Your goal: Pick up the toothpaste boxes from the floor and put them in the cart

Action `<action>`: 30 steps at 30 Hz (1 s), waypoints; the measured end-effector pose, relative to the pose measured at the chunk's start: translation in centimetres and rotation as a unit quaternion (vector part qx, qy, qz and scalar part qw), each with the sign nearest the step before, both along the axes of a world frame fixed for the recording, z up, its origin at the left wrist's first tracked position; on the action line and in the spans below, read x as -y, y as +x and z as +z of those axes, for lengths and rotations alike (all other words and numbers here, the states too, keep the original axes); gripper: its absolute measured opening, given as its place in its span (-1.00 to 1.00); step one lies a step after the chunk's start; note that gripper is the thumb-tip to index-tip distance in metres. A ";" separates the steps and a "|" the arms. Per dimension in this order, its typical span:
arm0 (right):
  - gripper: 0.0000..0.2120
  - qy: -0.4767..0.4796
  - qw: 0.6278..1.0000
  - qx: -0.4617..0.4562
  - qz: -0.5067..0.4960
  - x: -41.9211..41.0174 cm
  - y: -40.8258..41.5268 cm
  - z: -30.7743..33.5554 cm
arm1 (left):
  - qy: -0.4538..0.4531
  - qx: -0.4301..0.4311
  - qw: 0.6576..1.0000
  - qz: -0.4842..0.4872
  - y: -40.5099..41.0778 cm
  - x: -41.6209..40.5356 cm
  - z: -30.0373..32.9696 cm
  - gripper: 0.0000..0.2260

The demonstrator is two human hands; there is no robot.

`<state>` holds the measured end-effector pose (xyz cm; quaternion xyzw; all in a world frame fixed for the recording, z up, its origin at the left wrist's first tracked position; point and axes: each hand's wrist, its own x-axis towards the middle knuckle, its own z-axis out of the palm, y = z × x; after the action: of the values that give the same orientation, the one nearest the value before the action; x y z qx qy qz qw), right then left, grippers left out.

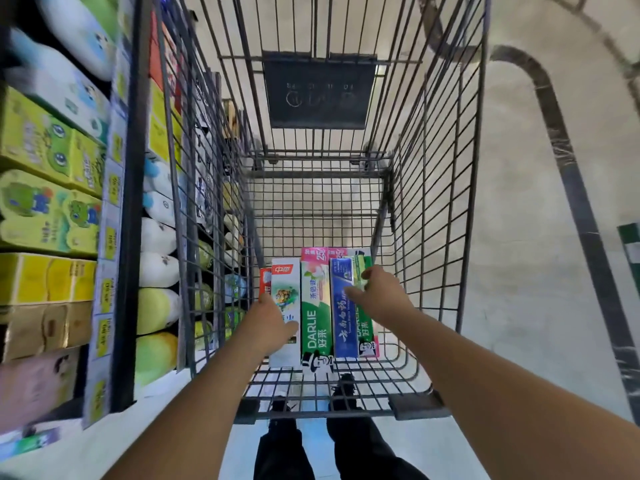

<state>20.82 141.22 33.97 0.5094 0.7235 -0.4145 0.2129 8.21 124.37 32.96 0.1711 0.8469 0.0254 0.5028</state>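
Observation:
Several toothpaste boxes lie side by side on the floor of the wire cart (433,202), at its near end. From left to right they are a red box (265,282), a white box with a tiger (285,282), a green Darlie box (316,306), a blue box (341,327) and another green box (364,329). Pink box ends (313,253) show behind them. My left hand (273,320) grips the white box at its left edge, thumb across its face. My right hand (381,296) rests with straight fingers on the blue box and the right green box.
Store shelves (128,237) run close along the cart's left side, packed with green and yellow boxes (52,150) and soft pouches (157,268). A dark plate (318,91) hangs at the cart's far end. A metal frame (568,168) curves over the pale floor on the right. My shoes (346,389) show beneath the cart.

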 end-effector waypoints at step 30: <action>-0.26 0.218 0.915 -0.166 0.295 1.8 0.2 34.8 | 0.176 -0.131 0.971 -0.093 -1.1 5.2 37.6 -0.19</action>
<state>21.00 139.40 68.80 0.2301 0.9382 -0.2437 0.0865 7.08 119.14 70.53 0.3370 0.8681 0.1040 0.3492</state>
